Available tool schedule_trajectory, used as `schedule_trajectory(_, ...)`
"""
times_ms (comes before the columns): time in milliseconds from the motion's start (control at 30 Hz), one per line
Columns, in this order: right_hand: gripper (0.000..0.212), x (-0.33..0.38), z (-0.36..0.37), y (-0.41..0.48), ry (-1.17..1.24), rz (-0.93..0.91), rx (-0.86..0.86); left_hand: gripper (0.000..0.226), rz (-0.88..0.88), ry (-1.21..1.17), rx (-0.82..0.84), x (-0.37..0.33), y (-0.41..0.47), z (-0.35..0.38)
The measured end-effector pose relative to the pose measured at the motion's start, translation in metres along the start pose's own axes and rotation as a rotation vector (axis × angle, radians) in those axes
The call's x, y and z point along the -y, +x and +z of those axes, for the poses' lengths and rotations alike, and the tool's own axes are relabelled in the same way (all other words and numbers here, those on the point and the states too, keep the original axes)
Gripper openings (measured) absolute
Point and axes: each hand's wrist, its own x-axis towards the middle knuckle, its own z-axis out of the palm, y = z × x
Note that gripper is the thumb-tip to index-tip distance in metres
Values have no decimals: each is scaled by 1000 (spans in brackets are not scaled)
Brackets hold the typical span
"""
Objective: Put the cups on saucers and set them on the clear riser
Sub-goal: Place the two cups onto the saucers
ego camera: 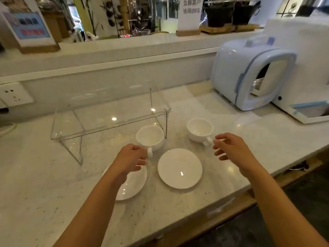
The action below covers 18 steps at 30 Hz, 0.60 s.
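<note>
Two white cups stand on the marble counter. The left cup [150, 136] sits just in front of the clear riser [99, 120], its handle toward me. The right cup [200, 129] stands to the riser's right. Two white saucers lie nearer to me: the right saucer [179, 168] is fully visible, and my left forearm partly covers the left saucer [135, 184]. My left hand [130, 157] hovers by the left cup's handle with fingers apart, holding nothing. My right hand [231, 148] is spread beside the right cup's handle, also holding nothing.
A pale blue appliance [249, 73] and a white machine [302, 68] stand at the right back. A wall socket [14, 94] is at the left. A raised ledge [115, 45] with signs runs behind. The counter's front edge [249, 189] slants down to the right.
</note>
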Motion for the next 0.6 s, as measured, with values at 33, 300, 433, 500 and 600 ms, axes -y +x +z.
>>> schedule_trajectory(33, 24, -1, 1, 3, 17, 39, -8, 20, -45, -5, 22, -1, 2, 1)
schedule_trajectory(300, 23, -27, 13, 26, 219, 142, 6, 23, -204, -205, 140, 6, 12, 16)
schedule_trajectory(433, 22, -36, 21, 30, 304, 168, 100, 15, -203, -259, 129, 2, 12, 21)
schedule_trajectory(500, 25, -38, 23, 33, 367, 179, 115, 13, -200, -280, 87, 1, 13, 23)
schedule_trajectory(600, 28, -37, 26, 35, 427, 195, 119, 15, -205, -312, 22, 0, 14, 26)
